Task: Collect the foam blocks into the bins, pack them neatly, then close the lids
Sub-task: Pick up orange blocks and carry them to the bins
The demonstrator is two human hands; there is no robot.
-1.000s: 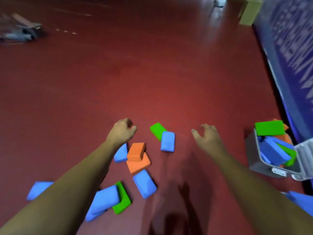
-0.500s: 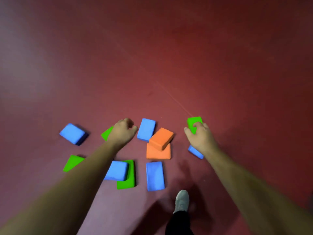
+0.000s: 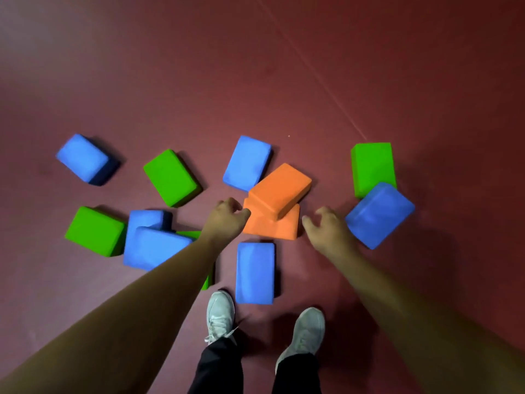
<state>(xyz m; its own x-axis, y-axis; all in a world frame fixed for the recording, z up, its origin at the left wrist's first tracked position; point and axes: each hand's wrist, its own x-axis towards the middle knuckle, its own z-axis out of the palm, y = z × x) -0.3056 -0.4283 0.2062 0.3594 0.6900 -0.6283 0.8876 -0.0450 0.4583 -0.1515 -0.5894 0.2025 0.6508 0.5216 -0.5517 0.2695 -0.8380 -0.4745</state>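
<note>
Foam blocks lie scattered on red floor (image 3: 170,66), mid-frame. Two orange blocks (image 3: 279,189) stacked at centre. Left hand (image 3: 227,220) at their left edge, fingers curled, touching the lower one. Right hand (image 3: 326,228) just right of them, fingers loosely spread, empty. No bins in frame.

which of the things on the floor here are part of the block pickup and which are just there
Part of the job:
- two stacked orange blocks, between the left hand and right hand
- blue blocks, such as the one by the feet
- green blocks, such as the far right one

Just there:
- grey shoes
- red floor

No bin is in view.
</note>
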